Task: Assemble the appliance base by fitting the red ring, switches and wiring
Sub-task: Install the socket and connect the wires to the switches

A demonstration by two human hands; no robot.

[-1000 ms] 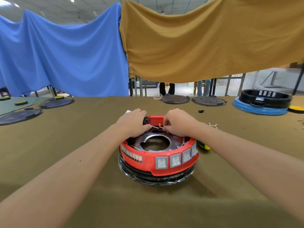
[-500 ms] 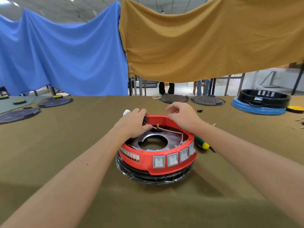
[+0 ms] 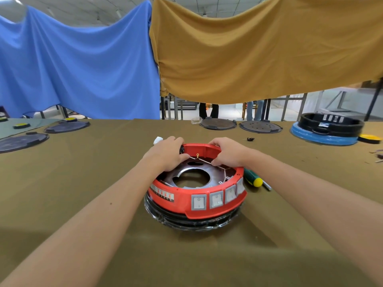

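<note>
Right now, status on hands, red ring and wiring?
Left hand and right hand both grip the red ring's far rim. White wire strung between them. Four switches seated in front. Screwdriver beside ring, not obstructing.

A: Did any lettering or brand read on the red ring [image 3: 199, 195]?

B: None was legible. The grey rocker switches [image 3: 215, 200] on its front carried small marks, a circle above and a short bar below on each; they looked like the usual on/off symbols.

A: And the strip at the ring's left front?

B: The indicator panel [image 3: 162, 194] showed a row of small red and pale marks, too small to read. The black base [image 3: 331, 126] far right bore white marks, also unreadable.
</note>
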